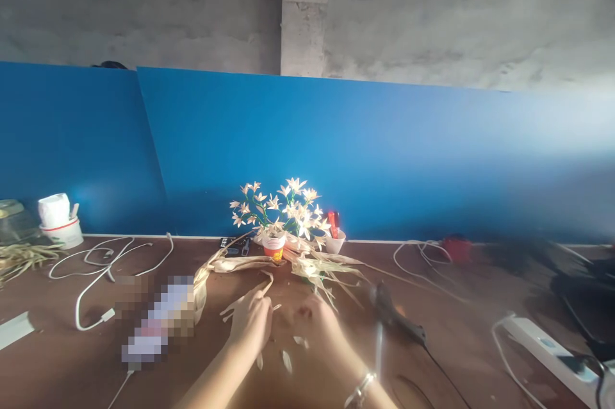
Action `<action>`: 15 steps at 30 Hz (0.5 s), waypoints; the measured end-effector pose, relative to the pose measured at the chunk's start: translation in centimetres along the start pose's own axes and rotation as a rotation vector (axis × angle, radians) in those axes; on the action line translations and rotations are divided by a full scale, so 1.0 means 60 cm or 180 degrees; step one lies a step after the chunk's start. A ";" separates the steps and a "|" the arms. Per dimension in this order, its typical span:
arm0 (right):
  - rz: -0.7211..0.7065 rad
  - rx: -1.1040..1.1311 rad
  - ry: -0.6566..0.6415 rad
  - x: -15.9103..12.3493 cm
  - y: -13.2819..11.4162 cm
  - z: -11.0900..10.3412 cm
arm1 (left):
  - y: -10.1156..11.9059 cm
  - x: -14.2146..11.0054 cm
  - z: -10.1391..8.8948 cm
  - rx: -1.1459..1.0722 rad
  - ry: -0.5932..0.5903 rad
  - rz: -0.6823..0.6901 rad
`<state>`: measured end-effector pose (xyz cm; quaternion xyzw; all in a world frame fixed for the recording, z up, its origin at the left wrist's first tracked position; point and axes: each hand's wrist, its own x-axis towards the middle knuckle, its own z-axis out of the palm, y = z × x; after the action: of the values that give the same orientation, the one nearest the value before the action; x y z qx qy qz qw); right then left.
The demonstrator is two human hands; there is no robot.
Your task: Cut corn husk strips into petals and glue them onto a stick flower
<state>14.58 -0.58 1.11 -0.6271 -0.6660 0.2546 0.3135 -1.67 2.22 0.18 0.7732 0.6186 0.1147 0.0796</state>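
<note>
My left hand (252, 318) is closed over a pale strip of dried husk (268, 280), whose curled end sticks out past the fingers. My right hand (318, 314) is beside it, fingers curled in; it is blurred, and anything in its grip is hidden. Small pale petal-shaped pieces (287, 361) lie on the brown table between the forearms. Beyond the hands, white star-shaped flowers (298, 210) on green stems stand in a red and white paper cup (273, 247). Loose dried husks (317, 268) spread around the cup's base.
A black corded tool (401, 319) lies right of my right hand. Farther right is a white power strip (548, 358). On the left are a blurred-out phone-like object (158, 322), white cables (103, 271) and a white tub (62, 231). A blue partition (384, 159) closes the back.
</note>
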 end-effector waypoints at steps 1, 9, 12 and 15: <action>0.0146 0.0263 -0.0042 0.002 -0.003 -0.013 | 0.002 0.000 0.003 0.0079 0.0004 0.0015; 0.0607 0.1236 -0.0193 0.001 -0.007 -0.068 | 0.010 0.000 0.017 0.0401 0.0036 -0.0140; 0.0617 0.1402 -0.0169 -0.001 -0.004 -0.062 | 0.006 -0.004 0.022 0.0459 0.0060 -0.0136; 0.0615 0.1520 -0.0148 -0.001 0.004 -0.048 | -0.001 -0.010 0.034 0.0524 0.0256 -0.0121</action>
<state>16.86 -0.79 2.90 -0.5900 -0.5311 0.4477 0.4115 -1.27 1.68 -1.83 0.7600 0.6432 0.0929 -0.0069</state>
